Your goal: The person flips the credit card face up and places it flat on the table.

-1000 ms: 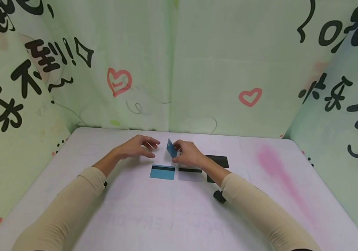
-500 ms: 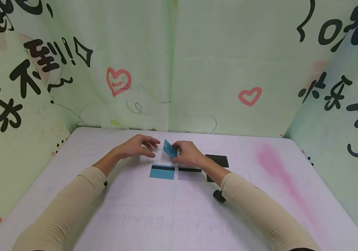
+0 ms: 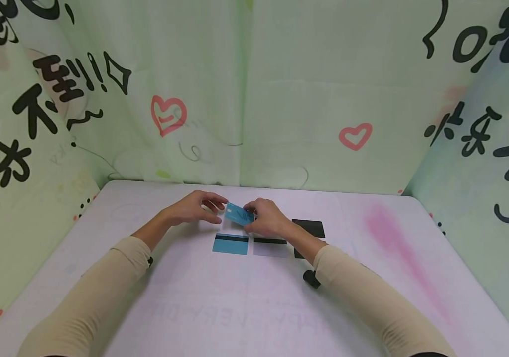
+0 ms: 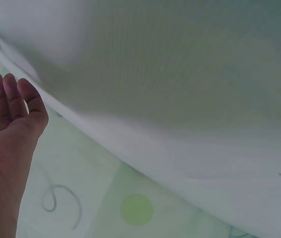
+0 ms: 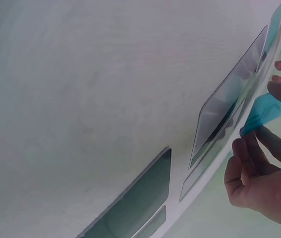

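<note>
Between the thumb and fingers of my right hand (image 3: pixel 269 218) is a light blue bank card (image 3: pixel 238 214), pinched at its right end and tilted above the table. The right wrist view shows this blue card (image 5: pixel 263 113) from below, between the fingertips. My left hand (image 3: pixel 194 207) hovers at the card's left edge, fingers loosely bent, thumb apart, palm facing it. In the left wrist view the left hand (image 4: pixel 16 129) holds nothing. Nearer me lie a blue card with a black stripe (image 3: pixel 230 246) and a pale card with a black stripe (image 3: pixel 270 250).
Right of these, a black card (image 3: pixel 310 228) lies on the white table (image 3: pixel 192 297); another black card (image 3: pixel 299 254) is mostly hidden by the right forearm. A small black object (image 3: pixel 311 278) sits at the right sleeve. Pale green curtains (image 3: pixel 299 99) enclose the back and sides.
The blue card in my right hand has turned from nearly upright to a flatter tilt, its free end swinging left towards the left hand. Both hands have stayed nearly in place.
</note>
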Demonstrator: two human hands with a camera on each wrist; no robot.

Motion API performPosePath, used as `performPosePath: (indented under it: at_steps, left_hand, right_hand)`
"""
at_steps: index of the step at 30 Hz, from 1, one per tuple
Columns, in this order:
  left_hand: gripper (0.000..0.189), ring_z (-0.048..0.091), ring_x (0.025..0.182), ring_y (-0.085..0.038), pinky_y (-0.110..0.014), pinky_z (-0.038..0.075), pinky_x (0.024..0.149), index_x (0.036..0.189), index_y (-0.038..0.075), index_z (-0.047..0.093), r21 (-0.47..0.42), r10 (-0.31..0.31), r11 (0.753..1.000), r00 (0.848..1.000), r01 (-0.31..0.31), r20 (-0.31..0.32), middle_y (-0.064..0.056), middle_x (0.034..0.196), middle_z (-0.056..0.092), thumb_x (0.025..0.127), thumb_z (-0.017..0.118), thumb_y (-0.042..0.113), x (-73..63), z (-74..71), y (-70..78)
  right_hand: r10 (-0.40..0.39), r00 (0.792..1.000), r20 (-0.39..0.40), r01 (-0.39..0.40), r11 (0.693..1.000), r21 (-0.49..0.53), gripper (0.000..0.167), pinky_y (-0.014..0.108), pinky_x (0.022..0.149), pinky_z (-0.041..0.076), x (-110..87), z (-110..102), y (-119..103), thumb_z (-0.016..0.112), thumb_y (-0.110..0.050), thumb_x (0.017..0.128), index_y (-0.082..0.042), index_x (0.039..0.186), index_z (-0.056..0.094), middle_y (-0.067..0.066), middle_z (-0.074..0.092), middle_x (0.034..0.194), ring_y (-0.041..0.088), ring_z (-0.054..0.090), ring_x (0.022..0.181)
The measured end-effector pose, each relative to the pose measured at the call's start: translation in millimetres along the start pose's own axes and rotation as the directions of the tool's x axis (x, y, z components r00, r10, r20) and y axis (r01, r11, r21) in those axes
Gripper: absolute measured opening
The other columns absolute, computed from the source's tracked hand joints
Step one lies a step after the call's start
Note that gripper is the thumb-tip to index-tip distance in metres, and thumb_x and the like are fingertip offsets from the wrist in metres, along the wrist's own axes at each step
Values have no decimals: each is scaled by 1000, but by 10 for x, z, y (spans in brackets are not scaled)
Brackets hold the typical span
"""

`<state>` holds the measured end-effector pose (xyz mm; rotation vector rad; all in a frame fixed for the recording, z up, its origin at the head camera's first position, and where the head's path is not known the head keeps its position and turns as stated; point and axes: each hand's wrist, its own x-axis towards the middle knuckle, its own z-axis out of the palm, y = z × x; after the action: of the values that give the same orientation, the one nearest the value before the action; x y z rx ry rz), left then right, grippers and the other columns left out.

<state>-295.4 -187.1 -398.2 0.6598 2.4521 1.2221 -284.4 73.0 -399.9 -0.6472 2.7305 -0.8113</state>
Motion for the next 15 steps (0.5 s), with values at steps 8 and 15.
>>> performPosePath:
  at_steps: [8, 15]
  left_hand:
    - [59, 63, 121, -30, -46, 50, 104, 143, 9, 62, 8, -1, 1000, 1000, 1, 0, -13, 130, 69, 89, 83, 16, 19, 15, 4]
    - [61, 63, 119, -29, -41, 51, 101, 143, 8, 63, 19, 10, 1000, 1000, -10, -4, -12, 128, 68, 87, 85, 19, 31, 37, 19]
  right_hand:
    - [-6, 1000, -6, 5, 1000, -16, 58, 41, 101, 53, -3, 1, -7, 81, -22, 88, -1, 139, 64, 14, 64, 126, 26, 59, 111]
    - [-31, 999, -9, 31, 999, -24, 57, 40, 100, 53, -15, -2, -22, 81, -22, 87, -1, 138, 65, 14, 64, 124, 26, 59, 110]
